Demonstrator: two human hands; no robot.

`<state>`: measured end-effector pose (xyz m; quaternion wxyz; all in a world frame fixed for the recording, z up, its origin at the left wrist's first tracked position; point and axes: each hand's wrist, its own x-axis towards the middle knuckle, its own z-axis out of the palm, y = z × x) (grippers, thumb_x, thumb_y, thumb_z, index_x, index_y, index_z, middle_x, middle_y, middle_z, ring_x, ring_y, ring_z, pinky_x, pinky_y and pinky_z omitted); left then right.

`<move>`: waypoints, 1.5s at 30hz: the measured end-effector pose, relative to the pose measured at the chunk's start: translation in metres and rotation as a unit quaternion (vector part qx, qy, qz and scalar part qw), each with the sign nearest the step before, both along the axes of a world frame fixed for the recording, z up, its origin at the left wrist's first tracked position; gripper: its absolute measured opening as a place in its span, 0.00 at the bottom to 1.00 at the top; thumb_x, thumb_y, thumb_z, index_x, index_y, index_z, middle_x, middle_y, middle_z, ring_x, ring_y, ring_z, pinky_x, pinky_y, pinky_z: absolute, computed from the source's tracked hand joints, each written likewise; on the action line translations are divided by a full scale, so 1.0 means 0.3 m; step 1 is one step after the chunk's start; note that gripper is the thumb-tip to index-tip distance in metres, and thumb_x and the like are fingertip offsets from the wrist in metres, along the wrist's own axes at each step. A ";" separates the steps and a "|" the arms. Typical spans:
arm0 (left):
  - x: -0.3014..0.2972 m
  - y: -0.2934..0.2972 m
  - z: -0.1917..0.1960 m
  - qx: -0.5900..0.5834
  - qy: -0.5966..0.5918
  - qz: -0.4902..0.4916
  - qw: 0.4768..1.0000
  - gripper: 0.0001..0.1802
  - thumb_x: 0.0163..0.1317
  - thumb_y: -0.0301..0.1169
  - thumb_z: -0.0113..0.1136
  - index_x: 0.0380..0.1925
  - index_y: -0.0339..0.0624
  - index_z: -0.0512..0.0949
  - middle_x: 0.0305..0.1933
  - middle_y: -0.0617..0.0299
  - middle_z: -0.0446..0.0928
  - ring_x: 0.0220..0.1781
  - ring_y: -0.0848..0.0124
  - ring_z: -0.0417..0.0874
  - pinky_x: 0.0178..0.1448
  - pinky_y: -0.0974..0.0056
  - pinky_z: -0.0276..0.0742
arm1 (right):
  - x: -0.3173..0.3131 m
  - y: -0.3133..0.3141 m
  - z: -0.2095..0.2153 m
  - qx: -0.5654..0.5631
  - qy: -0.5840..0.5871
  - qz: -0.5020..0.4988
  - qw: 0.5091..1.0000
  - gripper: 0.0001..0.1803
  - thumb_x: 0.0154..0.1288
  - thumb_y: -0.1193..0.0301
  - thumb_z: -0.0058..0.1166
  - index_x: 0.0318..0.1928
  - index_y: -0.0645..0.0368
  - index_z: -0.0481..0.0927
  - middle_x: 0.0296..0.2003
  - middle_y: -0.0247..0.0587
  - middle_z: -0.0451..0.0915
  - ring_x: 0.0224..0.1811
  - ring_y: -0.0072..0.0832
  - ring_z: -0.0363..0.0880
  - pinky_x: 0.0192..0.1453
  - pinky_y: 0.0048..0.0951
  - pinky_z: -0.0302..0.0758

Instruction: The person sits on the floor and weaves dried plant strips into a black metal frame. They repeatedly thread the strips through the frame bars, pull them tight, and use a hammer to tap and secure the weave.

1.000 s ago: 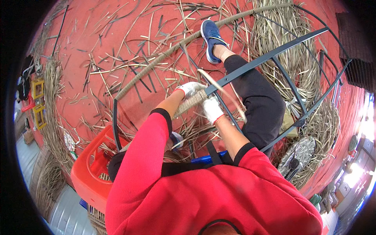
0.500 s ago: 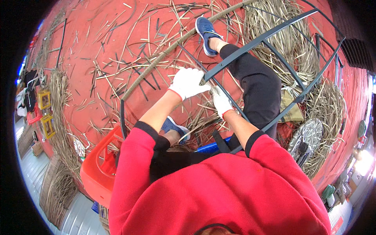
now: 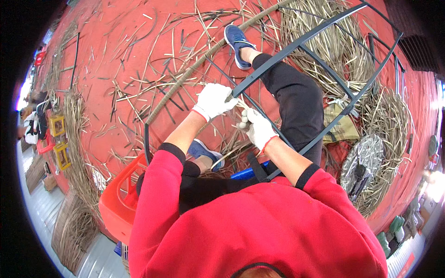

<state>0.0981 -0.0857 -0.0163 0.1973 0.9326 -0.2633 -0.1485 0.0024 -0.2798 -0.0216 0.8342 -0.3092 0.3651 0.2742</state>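
My left hand, in a white glove, is closed at the near corner of a dark metal frame. Its thumb and fingers pinch a pale, flat weaving strip beside the bar's end. My right hand, also gloved, lies just below and to the right. Its fingers are curled round the same strip, which runs between the two hands. The frame slants away to the upper right across my bent leg. A long curved bar wrapped in brownish strip passes beyond my left hand.
Loose strips litter the red floor covering. Thick bundles of strips lie at the far right, with more at the left. An orange plastic chair stands by my left side. A silvery round object lies right of my leg.
My right hand has drawn back slightly down and turned, its fingers curling. The strip between my hands now shows. My left hand has shifted slightly left; the frame moved a little left.
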 end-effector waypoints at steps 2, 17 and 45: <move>-0.002 -0.003 0.023 0.025 -0.019 -0.024 0.999 0.22 0.55 0.52 0.64 0.34 0.44 0.82 0.28 0.53 0.80 0.34 0.53 0.82 0.41 0.51 0.73 | -0.002 -0.007 0.021 0.049 0.013 -0.031 0.998 0.10 0.78 0.65 0.48 0.40 0.56 0.77 0.29 0.31 0.78 0.26 0.25 0.76 0.40 0.33 0.81; 0.029 -0.095 0.065 0.196 -0.089 -0.077 0.974 0.11 0.55 0.40 0.60 0.20 0.49 0.82 0.20 0.57 0.81 0.26 0.60 0.82 0.39 0.56 0.68 | 0.114 0.008 0.316 0.079 -0.037 0.022 0.996 0.14 0.80 0.61 0.45 0.41 0.56 0.77 0.27 0.28 0.77 0.20 0.17 0.71 0.35 0.25 0.78; 0.065 -0.012 -0.698 -0.203 0.359 0.165 0.896 0.21 0.69 0.45 0.53 0.40 0.35 0.80 0.25 0.53 0.79 0.30 0.59 0.81 0.39 0.54 0.76 | 0.321 -0.038 -0.292 -0.098 -0.168 0.252 0.948 0.20 0.66 0.79 0.61 0.59 0.63 0.77 0.46 0.32 0.82 0.47 0.21 0.81 0.52 0.23 0.80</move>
